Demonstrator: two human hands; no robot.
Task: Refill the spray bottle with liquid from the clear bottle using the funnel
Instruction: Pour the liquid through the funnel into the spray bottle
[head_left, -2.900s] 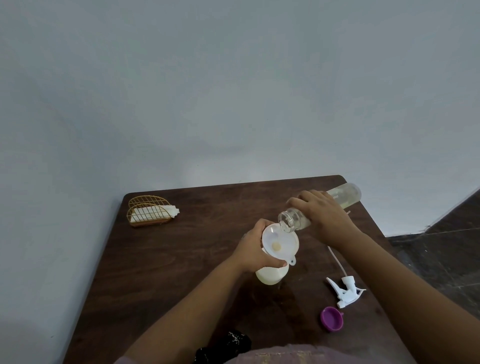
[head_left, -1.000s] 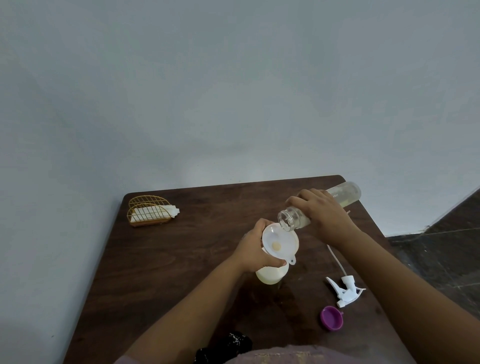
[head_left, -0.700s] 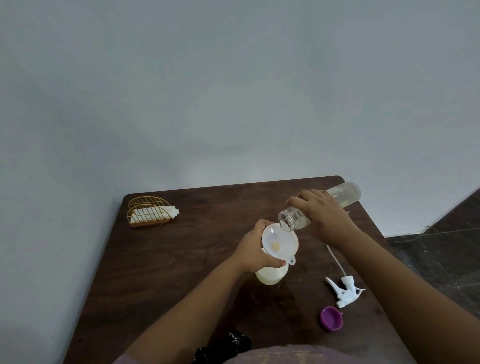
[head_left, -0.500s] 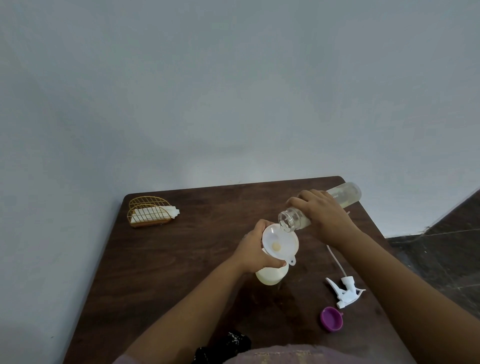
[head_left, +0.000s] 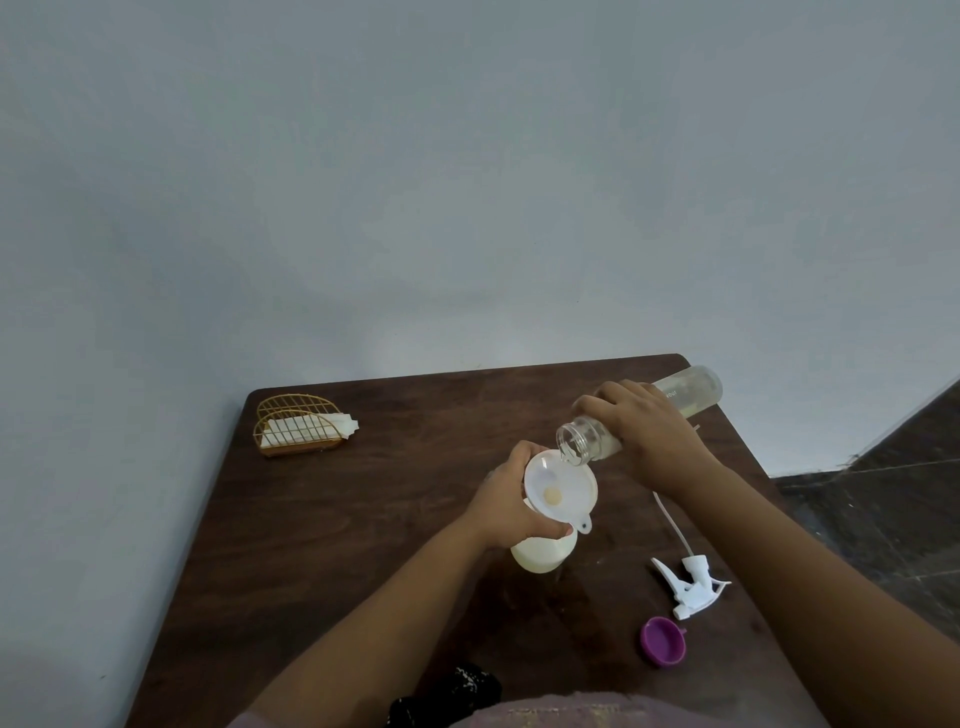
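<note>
At ten o'clock on the tabletop (head_left: 322, 519) stands a wire rack (head_left: 298, 425) holding white napkins, well apart from the work.

Toward the centre, the left hand (head_left: 511, 499) wraps its fingers round the neck of the spray bottle (head_left: 543, 556), steadying it with the funnel (head_left: 561, 488) seated on top. The bottle shows pale, milky liquid in its lower body; a small yellowish pool sits at the funnel's throat.

At one o'clock from the funnel, the right hand (head_left: 649, 431) grips the clear bottle (head_left: 691, 392), tipped almost level with its open mouth just over the funnel's far rim. Some yellowish liquid lies along its lower side.

At four o'clock, the sprayer head (head_left: 688, 584) with its dip tube lies on the tabletop, and a purple cap (head_left: 662, 642) rests just nearer the person.

Risks, as I judge them: the mouth hangs near the rim and not over the middle, so a steeper tip could send liquid past the edge onto the tabletop. Pouring faster than the narrow throat drains could flood the funnel. The funnel only rests in the neck; a knock from the clear bottle could tilt it. How full the spray bottle is cannot be read under the hand, so overfilling is possible.
</note>
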